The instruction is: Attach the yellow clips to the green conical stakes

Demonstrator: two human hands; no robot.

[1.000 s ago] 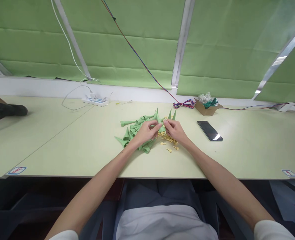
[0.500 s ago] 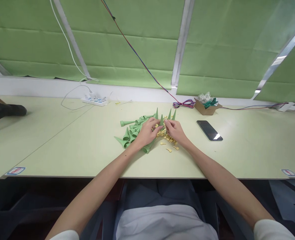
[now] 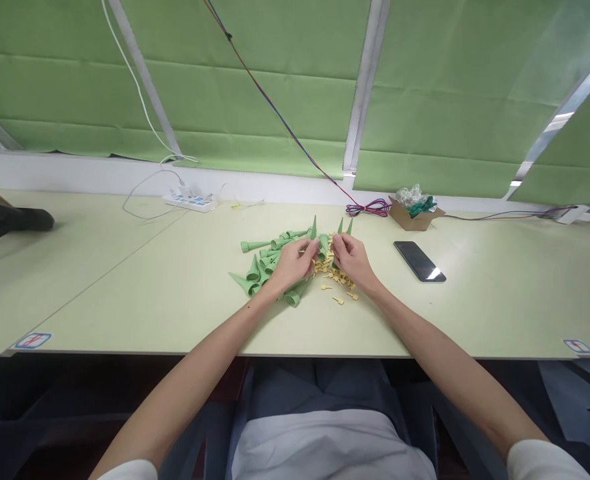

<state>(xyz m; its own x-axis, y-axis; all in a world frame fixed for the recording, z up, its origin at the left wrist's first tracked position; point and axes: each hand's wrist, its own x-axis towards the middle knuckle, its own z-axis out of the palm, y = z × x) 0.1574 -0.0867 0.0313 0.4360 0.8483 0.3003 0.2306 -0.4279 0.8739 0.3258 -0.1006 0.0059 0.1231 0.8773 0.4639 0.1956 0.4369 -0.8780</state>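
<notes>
My left hand point(image 3: 296, 261) is closed, thumb and fingers pinched at the side of a green hollow cone point(image 3: 323, 247) whose open end faces me. Close on the other side, my right hand point(image 3: 352, 259) is pinched too; whatever is between its fingertips is hidden. Under and between the hands lies a heap of small yellow pegs point(image 3: 339, 301) with flat heads. A pile of green cones point(image 3: 247, 283) spreads around and left of my left hand. Behind the hands, several cones stand point up, one of them a green cone point(image 3: 314, 227) beyond my left fingertips.
To the right lies a black phone point(image 3: 419, 261). Behind it stands a small cardboard box point(image 3: 409, 219) with clear plastic and green material inside, beside a coiled red and blue cable point(image 3: 368, 208). A white power strip point(image 3: 189, 201) is at the back left; a black object point(image 3: 15, 218) juts in at far left.
The cone between my hands has tipped from point up to open end toward me. My right hand has shifted slightly right, and my left fingers have drawn together.
</notes>
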